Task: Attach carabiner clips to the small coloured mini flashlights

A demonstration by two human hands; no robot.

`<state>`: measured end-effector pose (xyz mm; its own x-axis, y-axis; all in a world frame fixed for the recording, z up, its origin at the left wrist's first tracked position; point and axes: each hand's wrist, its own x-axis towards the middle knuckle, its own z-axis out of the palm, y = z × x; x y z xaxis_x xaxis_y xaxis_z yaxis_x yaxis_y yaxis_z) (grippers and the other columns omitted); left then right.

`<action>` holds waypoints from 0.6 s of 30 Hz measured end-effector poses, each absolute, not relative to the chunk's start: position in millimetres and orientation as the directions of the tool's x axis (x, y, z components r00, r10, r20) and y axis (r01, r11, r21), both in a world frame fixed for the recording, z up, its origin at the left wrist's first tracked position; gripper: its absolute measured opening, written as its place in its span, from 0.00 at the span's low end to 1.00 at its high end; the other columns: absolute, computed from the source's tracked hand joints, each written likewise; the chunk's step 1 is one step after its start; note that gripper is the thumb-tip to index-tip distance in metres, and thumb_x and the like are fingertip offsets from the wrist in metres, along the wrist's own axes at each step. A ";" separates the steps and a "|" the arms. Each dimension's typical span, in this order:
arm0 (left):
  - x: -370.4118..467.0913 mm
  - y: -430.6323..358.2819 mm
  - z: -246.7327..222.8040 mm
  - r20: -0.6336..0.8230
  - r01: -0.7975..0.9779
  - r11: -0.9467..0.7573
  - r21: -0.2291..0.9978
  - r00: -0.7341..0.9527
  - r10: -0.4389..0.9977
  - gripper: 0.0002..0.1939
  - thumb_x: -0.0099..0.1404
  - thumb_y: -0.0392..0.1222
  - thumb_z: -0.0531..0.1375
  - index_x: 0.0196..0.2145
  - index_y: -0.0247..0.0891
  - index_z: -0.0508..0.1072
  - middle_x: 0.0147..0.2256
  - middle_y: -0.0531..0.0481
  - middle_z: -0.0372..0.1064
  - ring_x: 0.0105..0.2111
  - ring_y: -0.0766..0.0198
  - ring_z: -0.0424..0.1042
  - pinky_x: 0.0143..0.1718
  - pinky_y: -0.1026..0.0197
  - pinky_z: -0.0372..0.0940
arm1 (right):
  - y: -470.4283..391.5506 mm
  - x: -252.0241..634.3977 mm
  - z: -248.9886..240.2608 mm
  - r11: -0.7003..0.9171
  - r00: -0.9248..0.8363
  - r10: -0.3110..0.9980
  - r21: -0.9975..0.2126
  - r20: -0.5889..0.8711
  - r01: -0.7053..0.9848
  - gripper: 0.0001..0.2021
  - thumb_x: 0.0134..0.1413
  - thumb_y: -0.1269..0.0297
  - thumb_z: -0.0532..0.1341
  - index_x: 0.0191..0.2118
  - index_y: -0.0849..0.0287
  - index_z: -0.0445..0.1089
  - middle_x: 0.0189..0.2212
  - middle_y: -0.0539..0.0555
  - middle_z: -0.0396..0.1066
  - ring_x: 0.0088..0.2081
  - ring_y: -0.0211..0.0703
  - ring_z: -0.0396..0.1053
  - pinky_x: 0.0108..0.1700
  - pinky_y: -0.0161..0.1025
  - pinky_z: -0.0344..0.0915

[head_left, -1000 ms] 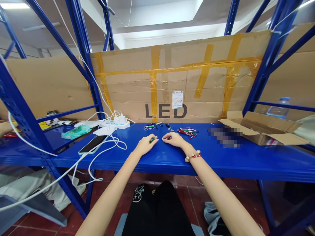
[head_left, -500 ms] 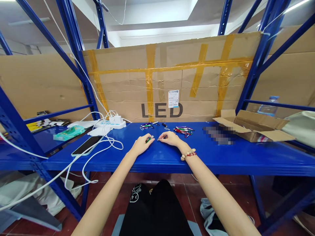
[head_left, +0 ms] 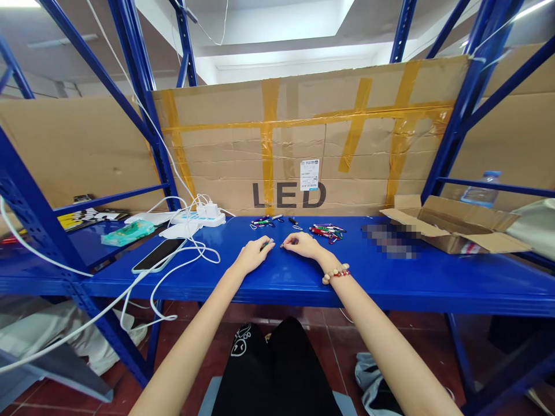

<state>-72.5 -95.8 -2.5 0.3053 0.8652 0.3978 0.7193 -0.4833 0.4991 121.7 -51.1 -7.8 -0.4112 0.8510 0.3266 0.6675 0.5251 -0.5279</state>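
My left hand (head_left: pixel 254 254) rests on the blue shelf, closed around a small green piece (head_left: pixel 265 245) with a pale tip. Fingers hide most of it. Just to the right, my right hand (head_left: pixel 301 245) pinches a tiny metallic piece (head_left: pixel 282 246), too small to name. A short gap separates the two hands. Beyond them lies a pile of slim, coloured pen-like pieces (head_left: pixel 265 221), mostly dark, green and purple. Another such pile (head_left: pixel 328 232), with red, green and purple pieces, sits behind my right hand. A single black piece (head_left: pixel 293 221) lies between the piles.
On the left are a phone (head_left: pixel 159 255), a white power strip (head_left: pixel 200 218) with tangled cables, and a teal packet (head_left: pixel 128 233). An open cardboard box (head_left: pixel 459 225) stands at the right, beside a blurred patch. A tall cardboard sheet (head_left: pixel 225 156) backs the shelf (head_left: pixel 373 283).
The whole view has shifted slightly, so everything sits a little further right. Both hands keep nearly the same pose and hold.
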 end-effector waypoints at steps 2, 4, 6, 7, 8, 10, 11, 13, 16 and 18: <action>-72.6 -96.6 -1.3 0.392 0.716 -0.485 0.502 0.311 0.866 0.11 0.64 0.47 0.48 0.32 0.44 0.67 0.20 0.57 0.65 0.25 0.65 0.68 0.29 0.67 0.57 | -51.1 121.4 -8.0 0.519 -0.405 0.855 -0.528 0.324 0.672 0.08 0.48 0.63 0.58 0.33 0.58 0.73 0.33 0.50 0.74 0.34 0.37 0.70 0.36 0.31 0.64; -72.7 -96.8 -0.5 0.385 0.715 -0.485 0.504 0.317 0.867 0.11 0.65 0.46 0.47 0.33 0.44 0.67 0.20 0.58 0.65 0.26 0.65 0.68 0.29 0.67 0.56 | -51.2 120.9 -8.2 0.509 -0.397 0.861 -0.527 0.318 0.680 0.08 0.48 0.62 0.57 0.33 0.58 0.72 0.33 0.50 0.74 0.34 0.38 0.69 0.36 0.32 0.63; -72.7 -96.6 -0.3 0.379 0.716 -0.483 0.505 0.319 0.869 0.11 0.65 0.46 0.47 0.34 0.45 0.67 0.21 0.58 0.66 0.26 0.65 0.68 0.29 0.67 0.56 | -51.6 120.4 -8.1 0.494 -0.389 0.869 -0.528 0.305 0.691 0.09 0.49 0.61 0.58 0.32 0.58 0.72 0.33 0.51 0.73 0.34 0.38 0.69 0.36 0.33 0.63; -72.7 -96.4 -0.4 0.376 0.717 -0.482 0.505 0.319 0.870 0.11 0.65 0.46 0.47 0.34 0.45 0.67 0.21 0.59 0.66 0.26 0.65 0.68 0.29 0.67 0.56 | -51.9 120.2 -7.9 0.487 -0.386 0.873 -0.528 0.297 0.696 0.09 0.49 0.61 0.58 0.32 0.59 0.72 0.33 0.51 0.73 0.34 0.38 0.69 0.36 0.33 0.63; -72.7 -96.1 -0.5 0.374 0.718 -0.480 0.504 0.320 0.871 0.11 0.65 0.47 0.47 0.34 0.45 0.67 0.21 0.59 0.66 0.26 0.66 0.68 0.29 0.67 0.56 | -52.3 120.0 -7.6 0.481 -0.385 0.876 -0.527 0.289 0.700 0.09 0.49 0.61 0.58 0.32 0.59 0.72 0.32 0.51 0.73 0.33 0.38 0.69 0.36 0.34 0.63; -72.7 -95.6 -1.0 0.368 0.720 -0.478 0.503 0.322 0.872 0.11 0.65 0.47 0.47 0.34 0.45 0.67 0.21 0.58 0.66 0.27 0.66 0.68 0.30 0.67 0.56 | -53.1 119.8 -6.6 0.472 -0.384 0.882 -0.526 0.273 0.708 0.09 0.51 0.61 0.58 0.33 0.60 0.71 0.33 0.51 0.72 0.34 0.38 0.68 0.37 0.37 0.64; -72.8 -95.4 -1.3 0.365 0.722 -0.476 0.502 0.323 0.873 0.11 0.65 0.47 0.47 0.35 0.45 0.67 0.21 0.58 0.66 0.27 0.66 0.68 0.30 0.67 0.56 | -53.5 119.7 -6.0 0.466 -0.383 0.885 -0.525 0.266 0.712 0.09 0.52 0.61 0.58 0.34 0.61 0.70 0.33 0.51 0.72 0.34 0.38 0.68 0.38 0.38 0.64; -73.0 -95.2 -1.6 0.358 0.725 -0.474 0.500 0.325 0.875 0.12 0.65 0.47 0.46 0.35 0.45 0.67 0.21 0.58 0.65 0.27 0.66 0.68 0.31 0.67 0.56 | -54.1 119.9 -5.0 0.451 -0.374 0.892 -0.523 0.252 0.724 0.10 0.54 0.61 0.57 0.35 0.62 0.69 0.34 0.52 0.71 0.35 0.38 0.68 0.40 0.41 0.64; -73.3 -95.8 -1.2 0.347 0.729 -0.472 0.495 0.332 0.877 0.13 0.65 0.48 0.46 0.35 0.44 0.67 0.22 0.58 0.65 0.27 0.66 0.68 0.32 0.67 0.57 | -54.1 120.3 -4.2 0.426 -0.356 0.905 -0.521 0.233 0.740 0.11 0.57 0.60 0.55 0.36 0.63 0.68 0.35 0.52 0.70 0.37 0.39 0.67 0.42 0.43 0.63; -73.4 -96.7 -0.6 0.342 0.733 -0.470 0.492 0.334 0.878 0.13 0.65 0.48 0.46 0.35 0.44 0.67 0.22 0.58 0.66 0.28 0.66 0.68 0.32 0.66 0.58 | -53.8 120.4 -4.2 0.414 -0.349 0.910 -0.521 0.223 0.746 0.12 0.57 0.59 0.54 0.36 0.63 0.68 0.35 0.52 0.69 0.37 0.39 0.67 0.42 0.44 0.63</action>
